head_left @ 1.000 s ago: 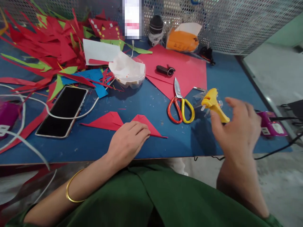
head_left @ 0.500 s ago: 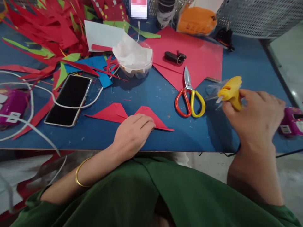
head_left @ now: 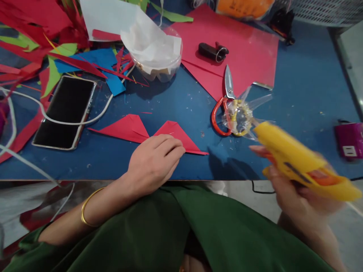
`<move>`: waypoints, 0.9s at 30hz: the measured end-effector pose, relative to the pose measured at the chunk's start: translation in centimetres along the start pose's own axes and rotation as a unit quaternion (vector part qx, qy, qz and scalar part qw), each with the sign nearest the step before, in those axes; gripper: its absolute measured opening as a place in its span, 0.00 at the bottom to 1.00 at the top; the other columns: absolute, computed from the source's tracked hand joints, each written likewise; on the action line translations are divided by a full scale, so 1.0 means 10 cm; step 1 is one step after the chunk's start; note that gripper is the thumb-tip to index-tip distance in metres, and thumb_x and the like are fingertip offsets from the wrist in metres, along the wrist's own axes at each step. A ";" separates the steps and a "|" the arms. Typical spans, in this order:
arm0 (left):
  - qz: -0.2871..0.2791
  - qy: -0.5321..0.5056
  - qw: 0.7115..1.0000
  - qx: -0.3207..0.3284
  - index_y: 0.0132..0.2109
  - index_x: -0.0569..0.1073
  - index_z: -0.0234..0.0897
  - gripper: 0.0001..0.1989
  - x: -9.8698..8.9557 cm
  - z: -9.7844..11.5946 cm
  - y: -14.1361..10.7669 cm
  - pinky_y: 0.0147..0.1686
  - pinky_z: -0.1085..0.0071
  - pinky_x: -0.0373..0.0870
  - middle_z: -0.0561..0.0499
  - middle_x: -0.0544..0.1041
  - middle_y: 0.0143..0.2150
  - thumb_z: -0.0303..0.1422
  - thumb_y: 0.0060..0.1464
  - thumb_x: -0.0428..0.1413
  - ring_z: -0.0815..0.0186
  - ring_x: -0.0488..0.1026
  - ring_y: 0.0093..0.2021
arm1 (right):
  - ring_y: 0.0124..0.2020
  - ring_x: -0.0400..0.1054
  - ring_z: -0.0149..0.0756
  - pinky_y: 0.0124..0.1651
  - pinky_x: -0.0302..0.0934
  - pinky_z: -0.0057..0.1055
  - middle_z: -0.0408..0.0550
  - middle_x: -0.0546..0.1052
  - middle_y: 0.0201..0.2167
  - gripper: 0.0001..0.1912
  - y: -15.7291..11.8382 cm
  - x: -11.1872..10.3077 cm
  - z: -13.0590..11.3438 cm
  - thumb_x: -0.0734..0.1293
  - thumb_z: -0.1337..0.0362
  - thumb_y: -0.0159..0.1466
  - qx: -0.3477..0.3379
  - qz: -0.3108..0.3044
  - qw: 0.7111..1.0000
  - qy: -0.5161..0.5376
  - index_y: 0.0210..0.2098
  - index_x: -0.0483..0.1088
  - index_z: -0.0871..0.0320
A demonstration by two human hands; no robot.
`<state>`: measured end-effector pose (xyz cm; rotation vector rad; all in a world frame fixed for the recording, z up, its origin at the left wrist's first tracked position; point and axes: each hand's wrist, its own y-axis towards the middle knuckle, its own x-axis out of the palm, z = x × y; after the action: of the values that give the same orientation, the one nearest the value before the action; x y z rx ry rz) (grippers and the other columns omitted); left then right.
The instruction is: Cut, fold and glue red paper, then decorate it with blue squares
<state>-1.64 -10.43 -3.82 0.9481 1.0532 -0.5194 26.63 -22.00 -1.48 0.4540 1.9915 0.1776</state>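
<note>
Two folded pointed wings of red paper [head_left: 124, 128] lie near the table's front edge. My left hand [head_left: 154, 162] rests over their middle, fingers together, pressing on the paper and hiding where the wings meet. On the right, my right hand [head_left: 297, 200] is wrapped round a yellow glue gun [head_left: 295, 151], slightly blurred. Its nozzle points left, with clear plastic film [head_left: 246, 117] around the tip. That film overlaps the yellow handle of the scissors [head_left: 219, 117], which lie with their blades pointing away.
A black phone [head_left: 66, 113] with a white cable lies left. A clear bowl with white paper [head_left: 159, 68] stands behind the red wings. Red sheets [head_left: 249, 49] carry a black clip [head_left: 212, 52]. A purple box [head_left: 350, 139] sits far right; paper scraps fill the back left.
My right hand has turned the glue gun so that its body shows, and its nozzle with the film is now by the scissors. My left hand stays on the red paper. The view has tilted down.
</note>
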 end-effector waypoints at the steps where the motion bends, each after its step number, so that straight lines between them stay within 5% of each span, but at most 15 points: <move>1: 0.003 -0.003 1.000 0.002 0.40 0.77 0.34 0.07 0.00 -0.01 0.00 0.40 0.65 0.74 0.49 0.82 0.40 0.24 0.62 0.53 0.62 0.77 0.40 | 0.34 0.75 0.41 0.34 0.69 0.35 0.49 0.80 0.39 0.13 -0.01 -0.03 -0.06 0.67 0.57 0.64 -0.004 -0.061 0.998 0.028 0.47 0.73 0.51; 4: 0.011 -0.011 1.000 0.001 0.39 0.78 0.33 0.07 0.01 -0.02 -0.01 0.38 0.66 0.75 0.49 0.82 0.39 0.24 0.61 0.54 0.61 0.78 0.39 | 0.31 0.75 0.38 0.29 0.67 0.28 0.46 0.79 0.35 0.11 0.01 -0.08 -0.19 0.67 0.60 0.65 0.010 -0.192 0.972 0.136 0.46 0.72 0.51; 7: 0.016 -0.019 1.000 0.001 0.39 0.78 0.33 0.06 0.01 -0.02 -0.01 0.38 0.66 0.75 0.49 0.82 0.39 0.24 0.60 0.55 0.61 0.78 0.39 | 0.26 0.73 0.35 0.25 0.66 0.27 0.44 0.78 0.33 0.07 0.06 -0.07 -0.24 0.66 0.59 0.66 -0.008 -0.255 0.952 0.169 0.44 0.71 0.49; 16: 0.019 -0.026 0.999 0.004 0.38 0.79 0.33 0.06 0.00 -0.02 -0.01 0.39 0.66 0.76 0.49 0.82 0.38 0.23 0.60 0.56 0.60 0.79 0.39 | 0.21 0.68 0.33 0.22 0.63 0.29 0.41 0.76 0.28 0.03 0.13 0.01 -0.26 0.64 0.59 0.68 -0.041 -0.272 0.950 0.151 0.40 0.68 0.50; 27: 0.027 -0.028 0.999 0.013 0.37 0.79 0.32 0.06 0.02 -0.02 -0.03 0.36 0.65 0.77 0.49 0.82 0.37 0.23 0.59 0.56 0.60 0.79 0.38 | 0.25 0.69 0.36 0.26 0.62 0.33 0.44 0.75 0.29 0.10 0.18 0.02 -0.23 0.62 0.53 0.70 -0.058 -0.308 0.941 0.124 0.36 0.65 0.50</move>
<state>-1.85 -10.34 -4.17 0.9770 0.9702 -0.5140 24.98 -20.07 0.01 -0.2933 2.2557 -0.0462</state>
